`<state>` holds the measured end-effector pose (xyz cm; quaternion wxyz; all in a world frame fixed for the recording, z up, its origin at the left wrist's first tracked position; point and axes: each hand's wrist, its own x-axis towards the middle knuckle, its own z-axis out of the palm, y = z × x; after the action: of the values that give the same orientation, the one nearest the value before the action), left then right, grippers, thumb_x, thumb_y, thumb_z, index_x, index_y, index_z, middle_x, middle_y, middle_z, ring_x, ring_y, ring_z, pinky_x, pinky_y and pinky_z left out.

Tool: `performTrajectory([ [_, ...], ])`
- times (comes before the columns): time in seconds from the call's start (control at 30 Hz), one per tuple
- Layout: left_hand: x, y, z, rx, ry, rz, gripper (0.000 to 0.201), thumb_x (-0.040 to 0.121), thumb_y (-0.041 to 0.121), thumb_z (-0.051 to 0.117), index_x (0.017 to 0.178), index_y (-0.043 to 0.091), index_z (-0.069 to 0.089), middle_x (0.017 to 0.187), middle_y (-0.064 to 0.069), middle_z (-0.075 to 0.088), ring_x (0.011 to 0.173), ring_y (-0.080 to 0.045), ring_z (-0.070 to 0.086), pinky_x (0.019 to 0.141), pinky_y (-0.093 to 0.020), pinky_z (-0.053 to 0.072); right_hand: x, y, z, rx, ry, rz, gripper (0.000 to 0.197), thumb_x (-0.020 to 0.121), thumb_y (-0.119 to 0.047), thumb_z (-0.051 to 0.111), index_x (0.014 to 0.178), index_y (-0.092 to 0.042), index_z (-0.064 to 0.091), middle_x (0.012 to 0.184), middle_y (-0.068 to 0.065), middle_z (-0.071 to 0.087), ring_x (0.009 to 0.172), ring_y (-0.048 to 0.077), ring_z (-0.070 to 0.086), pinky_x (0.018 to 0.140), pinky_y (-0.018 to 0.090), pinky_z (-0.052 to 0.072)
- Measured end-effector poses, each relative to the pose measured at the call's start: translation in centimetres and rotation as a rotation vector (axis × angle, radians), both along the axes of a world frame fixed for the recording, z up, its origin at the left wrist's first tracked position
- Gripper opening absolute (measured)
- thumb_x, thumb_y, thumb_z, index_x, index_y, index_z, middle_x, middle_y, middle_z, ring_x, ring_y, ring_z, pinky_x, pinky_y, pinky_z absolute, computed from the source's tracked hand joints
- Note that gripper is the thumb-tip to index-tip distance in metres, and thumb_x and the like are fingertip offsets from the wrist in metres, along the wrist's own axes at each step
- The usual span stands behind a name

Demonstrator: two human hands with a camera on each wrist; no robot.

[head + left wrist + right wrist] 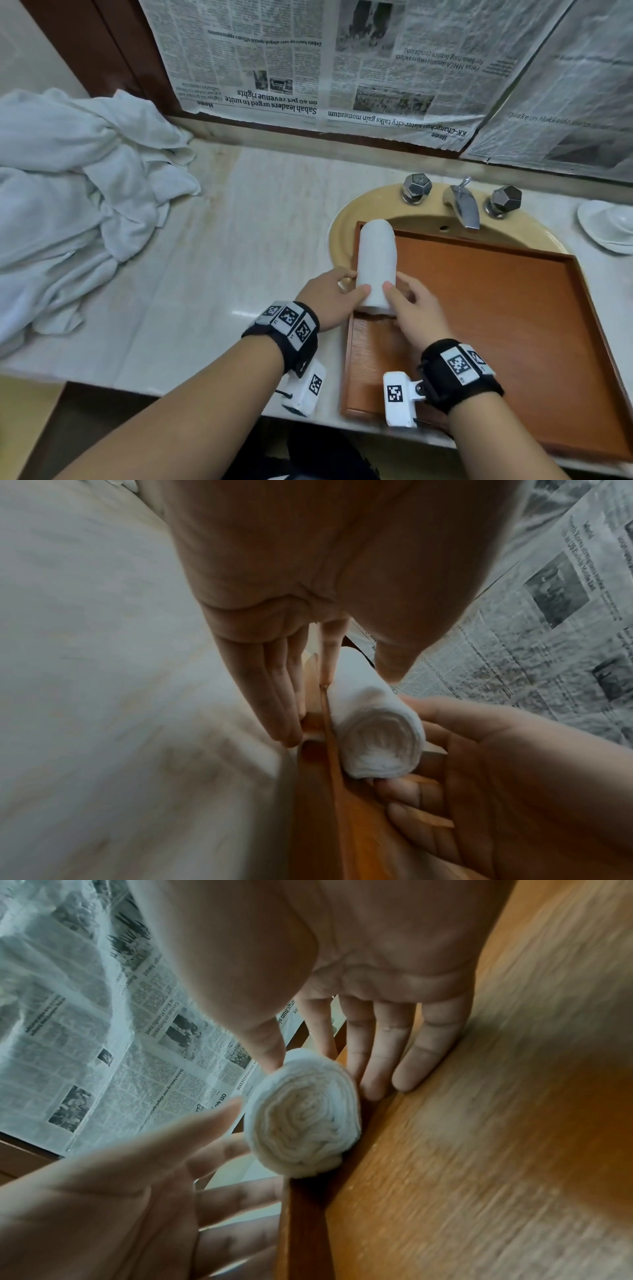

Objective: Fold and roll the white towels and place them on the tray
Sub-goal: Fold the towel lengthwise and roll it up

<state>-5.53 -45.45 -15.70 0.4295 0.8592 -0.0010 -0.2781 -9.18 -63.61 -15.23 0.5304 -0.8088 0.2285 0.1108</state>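
1. White heap of loose towels (78,192) lies on the counter (219,240), far left, well apart from the tray (496,325).
2. Left hand (329,301) holds the roll (376,263) from its left, thumb on top, fingers straight along the tray's left wall.
3. Right hand (414,308) holds the roll's right side the same way.
4. Step, as judged: seat the roll snug against the left wall, seam down so it stays wound; release both sides together.
5. Wrist views show the spiral end (301,1123) tight; the head view hides it.
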Motion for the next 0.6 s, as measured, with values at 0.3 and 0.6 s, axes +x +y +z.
performTrajectory([
  [0.3,-1.1,8.3,3.2,-0.099,-0.067,0.265,0.046,0.089,0.067,0.061,0.128,0.044,0.056,0.106,0.018,0.069,0.092,-0.003,0.069,0.076,-0.024,0.054,1.3,1.7,6.2,-0.335,-0.121,0.125,0.060,0.097,-0.047,0.060,0.152,-0.035,0.041,0.135,0.002,0.048,0.113,0.018,0.054,0.092,0.036,0.041],
  [0.6,-1.3,30.6,8.3,0.092,-0.459,0.812,0.036,0.091,0.051,0.069,0.122,0.038,0.059,0.111,0.016,0.065,0.104,-0.001,0.061,0.093,-0.030,0.051,8.8,21.3,13.4,-0.297,-0.395,0.532,0.054,0.095,-0.047,0.061,0.147,-0.041,0.046,0.127,-0.011,0.051,0.111,0.006,0.055,0.094,0.028,0.043],
])
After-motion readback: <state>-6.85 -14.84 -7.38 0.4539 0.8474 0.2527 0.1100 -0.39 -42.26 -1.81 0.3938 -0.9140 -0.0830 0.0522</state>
